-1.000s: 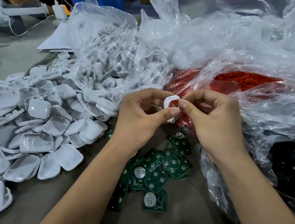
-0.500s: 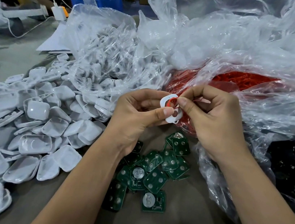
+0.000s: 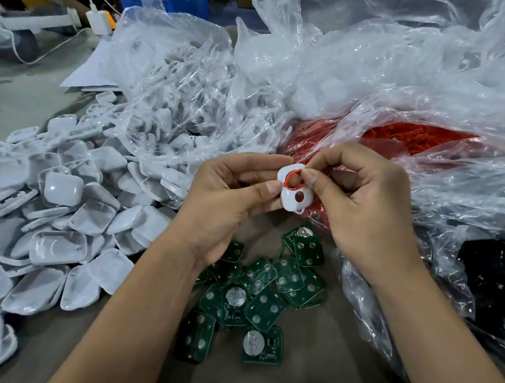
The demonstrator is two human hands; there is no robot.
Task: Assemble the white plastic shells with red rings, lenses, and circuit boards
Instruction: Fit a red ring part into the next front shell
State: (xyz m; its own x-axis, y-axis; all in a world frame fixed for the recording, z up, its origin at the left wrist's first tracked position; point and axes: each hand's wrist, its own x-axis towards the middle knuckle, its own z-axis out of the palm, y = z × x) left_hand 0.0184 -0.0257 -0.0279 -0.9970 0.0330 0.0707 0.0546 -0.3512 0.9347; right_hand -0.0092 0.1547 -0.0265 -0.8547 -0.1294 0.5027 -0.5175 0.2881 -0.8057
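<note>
Midway through one unit, a worker's left hand (image 3: 227,200) pinches a white shell (image 3: 293,192) at frame centre while the right hand (image 3: 362,207), thumb and forefinger clamped on it, seats a red ring (image 3: 291,174) around the upper hole (the lower hole sits bare). Lens and circuit board appear yet to come; green circuit boards (image 3: 262,293) wait below, loose white shells (image 3: 56,219) heaped at left.

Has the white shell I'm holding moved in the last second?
No. The white shell stays just above the green circuit boards, only turning its holed face toward the camera.
</note>
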